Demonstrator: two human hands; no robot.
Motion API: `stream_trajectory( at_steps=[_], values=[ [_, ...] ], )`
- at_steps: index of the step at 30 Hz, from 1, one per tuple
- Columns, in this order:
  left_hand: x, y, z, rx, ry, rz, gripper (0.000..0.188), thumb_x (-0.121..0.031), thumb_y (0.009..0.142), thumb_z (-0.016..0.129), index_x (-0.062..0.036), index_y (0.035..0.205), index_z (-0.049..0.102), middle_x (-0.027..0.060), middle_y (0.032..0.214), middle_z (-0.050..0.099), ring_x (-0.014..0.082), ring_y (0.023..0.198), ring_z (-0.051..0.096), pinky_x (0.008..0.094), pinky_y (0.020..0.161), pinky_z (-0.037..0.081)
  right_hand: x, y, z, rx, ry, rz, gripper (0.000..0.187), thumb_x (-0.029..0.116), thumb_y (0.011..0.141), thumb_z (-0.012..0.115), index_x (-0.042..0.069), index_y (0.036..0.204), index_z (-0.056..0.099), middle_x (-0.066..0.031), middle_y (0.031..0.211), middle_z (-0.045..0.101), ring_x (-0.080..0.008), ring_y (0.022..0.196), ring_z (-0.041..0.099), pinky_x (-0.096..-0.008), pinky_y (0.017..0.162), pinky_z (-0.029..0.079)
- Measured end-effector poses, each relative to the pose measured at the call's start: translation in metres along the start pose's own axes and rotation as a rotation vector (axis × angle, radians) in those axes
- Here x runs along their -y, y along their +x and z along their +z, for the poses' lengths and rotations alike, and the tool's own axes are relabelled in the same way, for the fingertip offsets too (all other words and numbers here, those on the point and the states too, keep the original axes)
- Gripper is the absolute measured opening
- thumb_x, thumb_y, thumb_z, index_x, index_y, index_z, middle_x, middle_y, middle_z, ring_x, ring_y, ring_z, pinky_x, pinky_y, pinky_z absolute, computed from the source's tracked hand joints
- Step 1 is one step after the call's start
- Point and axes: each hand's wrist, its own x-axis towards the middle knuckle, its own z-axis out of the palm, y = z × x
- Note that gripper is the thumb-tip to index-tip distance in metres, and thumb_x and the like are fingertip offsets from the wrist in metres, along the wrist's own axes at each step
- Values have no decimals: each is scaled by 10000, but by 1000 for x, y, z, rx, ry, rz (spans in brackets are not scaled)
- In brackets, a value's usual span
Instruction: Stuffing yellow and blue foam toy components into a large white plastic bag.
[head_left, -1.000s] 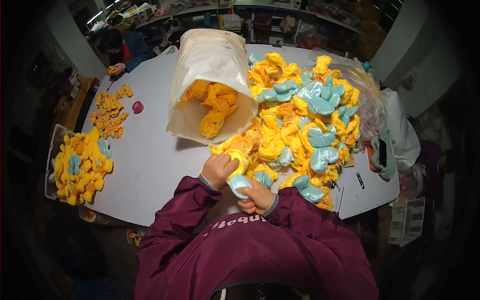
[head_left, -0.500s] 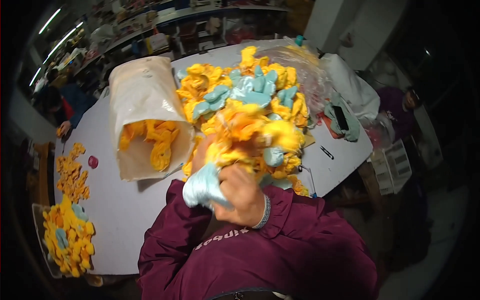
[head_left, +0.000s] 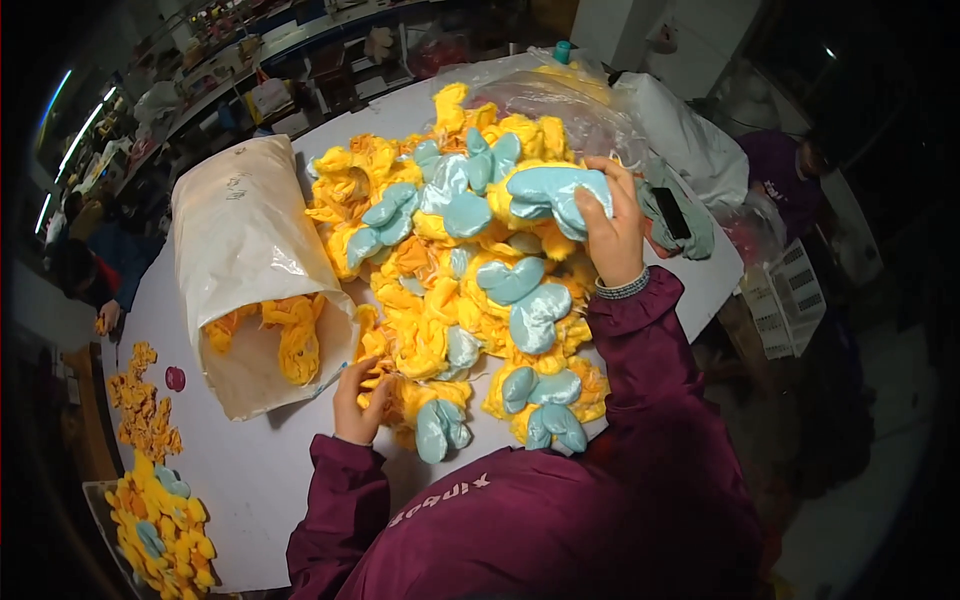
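My right hand [head_left: 615,230] grips a yellow plush piece with shiny pale blue lobes [head_left: 560,188] at the right side of a large pile of similar pieces [head_left: 425,320]. Thumb and fingers lie on its blue part. Lower left, my left hand [head_left: 357,402] has its fingers apart beside a yellow-orange plush piece with blue lobes [head_left: 440,430]; whether the fingertips touch it is hard to see. Another yellow and blue piece [head_left: 555,390] lies near my body. A white sack [head_left: 250,220] rests on its side left of the pile, its mouth toward me, with yellow pieces inside.
Small orange-yellow pieces [head_left: 145,400] and a pink round item [head_left: 175,378] lie on the left of the white table [head_left: 260,480]. A bin of yellow pieces [head_left: 160,520] stands lower left. Clear plastic [head_left: 560,100] and a phone on cloth [head_left: 670,212] lie right. People sit at both sides.
My hands were together in front of me with a blurred yellow and blue piece. They have parted: the right moved up and right, the left down and left. The view has shifted.
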Motion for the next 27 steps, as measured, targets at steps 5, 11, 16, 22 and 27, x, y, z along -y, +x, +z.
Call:
stream_trajectory(
  at_steps=[5, 11, 16, 22, 27],
  values=[
    [47, -10, -47, -209, -115, -129, 292, -59, 843, 623, 1, 1126, 581, 123, 1000, 629, 196, 853, 619, 276, 767, 498, 33, 58, 46, -70, 125, 8, 281, 167, 845, 579, -53, 1020, 584, -124, 1030, 604, -259, 899, 570, -322, 853, 439],
    [102, -11, -102, -404, -144, -230, 255, -49, 849, 618, 1, 1098, 592, 110, 958, 646, 169, 828, 615, 266, 765, 490, -20, 96, 166, -104, -345, -356, 280, 220, 862, 585, -40, 964, 583, -141, 947, 618, -317, 815, 577, -368, 778, 465],
    [157, 31, -122, -540, 190, -219, 273, -100, 825, 635, -24, 1085, 599, 115, 1011, 596, 227, 847, 589, 287, 713, 480, -247, 5, 256, 332, -223, 199, 473, 386, 868, 586, -62, 1017, 578, -220, 997, 611, -390, 887, 572, -426, 815, 459],
    [212, 133, -113, -507, 565, 24, 501, -196, 743, 723, -18, 1172, 535, 159, 1067, 581, 379, 979, 561, 402, 855, 476, -362, 49, 205, -34, -802, -57, 690, 584, 865, 524, -87, 1013, 586, -267, 1048, 581, -412, 946, 550, -420, 895, 438],
    [279, 66, -162, -352, 10, -490, 553, -172, 736, 722, 10, 1211, 504, 170, 1103, 606, 355, 974, 615, 384, 839, 513, -100, 65, 254, 591, -618, 435, 655, 555, 850, 574, -67, 1054, 591, -271, 1237, 507, -398, 1128, 497, -395, 972, 392]
  ],
)
